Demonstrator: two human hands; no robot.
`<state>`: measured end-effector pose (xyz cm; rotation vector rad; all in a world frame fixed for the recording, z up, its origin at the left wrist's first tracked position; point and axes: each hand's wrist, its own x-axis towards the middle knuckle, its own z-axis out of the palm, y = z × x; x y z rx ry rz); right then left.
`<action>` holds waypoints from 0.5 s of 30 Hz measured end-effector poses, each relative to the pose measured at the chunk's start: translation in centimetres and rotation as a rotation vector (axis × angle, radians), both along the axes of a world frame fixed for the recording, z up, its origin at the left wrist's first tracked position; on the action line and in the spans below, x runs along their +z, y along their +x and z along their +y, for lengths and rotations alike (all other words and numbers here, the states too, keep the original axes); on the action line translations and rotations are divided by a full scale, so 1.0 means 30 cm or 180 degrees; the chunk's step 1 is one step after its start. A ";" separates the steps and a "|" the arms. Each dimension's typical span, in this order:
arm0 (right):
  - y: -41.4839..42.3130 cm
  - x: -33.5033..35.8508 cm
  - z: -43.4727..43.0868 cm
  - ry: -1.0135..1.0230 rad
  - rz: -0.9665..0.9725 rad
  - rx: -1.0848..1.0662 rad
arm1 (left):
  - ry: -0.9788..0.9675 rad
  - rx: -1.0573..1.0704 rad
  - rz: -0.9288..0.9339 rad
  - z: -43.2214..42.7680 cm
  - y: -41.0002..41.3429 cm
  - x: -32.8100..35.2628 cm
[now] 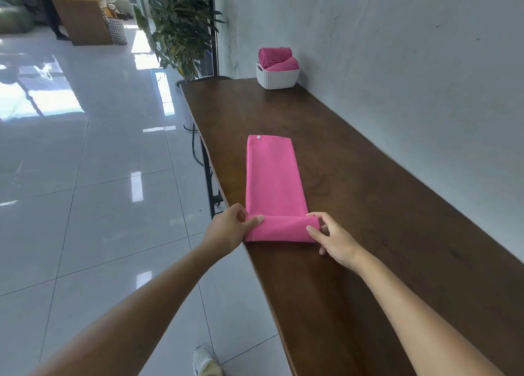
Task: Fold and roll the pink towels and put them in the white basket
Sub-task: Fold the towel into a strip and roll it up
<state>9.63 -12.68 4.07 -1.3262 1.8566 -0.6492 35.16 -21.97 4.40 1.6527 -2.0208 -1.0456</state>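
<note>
A pink towel (273, 177), folded into a long narrow strip, lies on the dark wooden table (382, 219) and runs away from me. Its near end is turned over into a short roll. My left hand (229, 228) pinches the roll's left end, thumb on top. My right hand (330, 236) pinches the roll's right end. A small white tag sits at the strip's far edge. The white basket (278, 78) stands at the table's far end against the wall, with two rolled pink towels (276, 58) in it.
A grey wall (397, 63) runs along the table's right side. The table's left edge drops to a glossy tiled floor (85, 191). A potted plant (181, 27) stands past the far corner. A person stands at a wooden counter (82, 15) far left.
</note>
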 end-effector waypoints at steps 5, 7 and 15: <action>-0.021 0.031 -0.065 0.0357 -0.0127 -0.0036 | -0.0624 0.0174 0.0574 -0.007 -0.011 -0.026; -0.031 0.038 -0.086 0.0458 -0.0183 -0.0070 | -0.0924 -0.0088 0.0722 -0.004 -0.001 -0.044; -0.046 0.044 -0.170 0.0569 -0.0248 -0.0410 | -0.1195 -0.0928 0.0109 -0.060 0.046 -0.094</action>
